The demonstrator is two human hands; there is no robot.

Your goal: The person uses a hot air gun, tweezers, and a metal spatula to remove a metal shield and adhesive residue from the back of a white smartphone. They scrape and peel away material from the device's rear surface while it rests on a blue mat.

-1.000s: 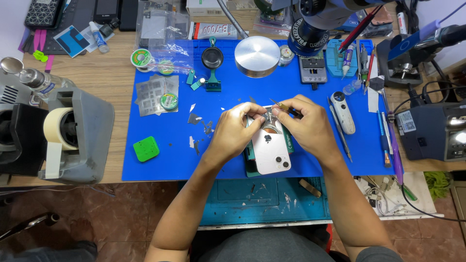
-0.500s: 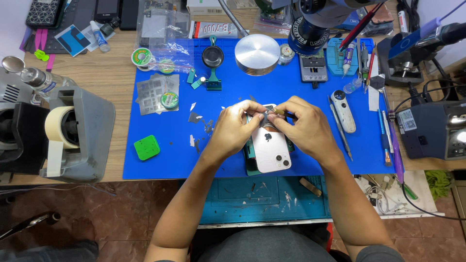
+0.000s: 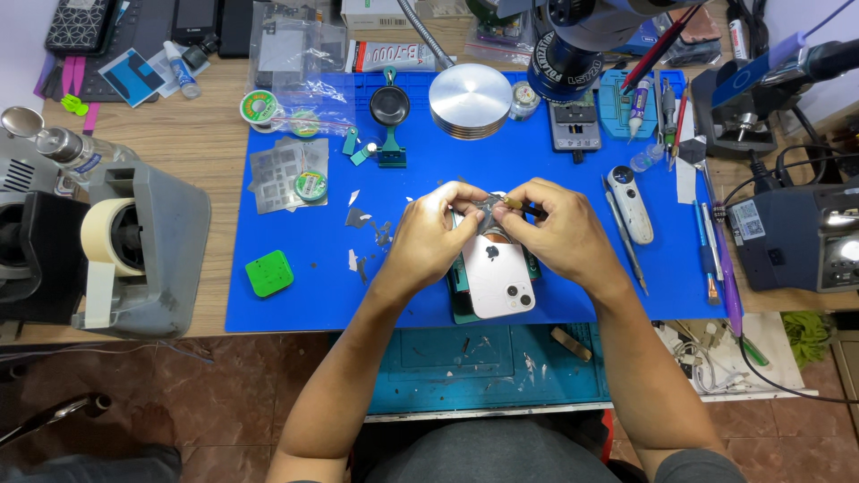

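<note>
A white smartphone (image 3: 497,277) lies back-up in a green holder on the blue work mat (image 3: 304,304). Above its top end, my left hand (image 3: 434,234) and my right hand (image 3: 550,233) meet and pinch a small crumpled grey piece (image 3: 489,212) between their fingertips. My right hand also holds a thin tool with a yellowish tip (image 3: 514,203). What the grey piece is cannot be made out.
A tape dispenser (image 3: 134,246) stands at left, a green square pad (image 3: 268,273) near the mat's left. Round metal disc (image 3: 470,100), microscope head (image 3: 573,45), white handheld device (image 3: 629,203), tweezers and tools at right, soldering station (image 3: 801,237) far right. A blue tray (image 3: 483,362) sits below the table edge.
Both hands have drawn slightly closer together over the phone's top end, and the fingers have shifted on the grey piece. The phone has not moved.
</note>
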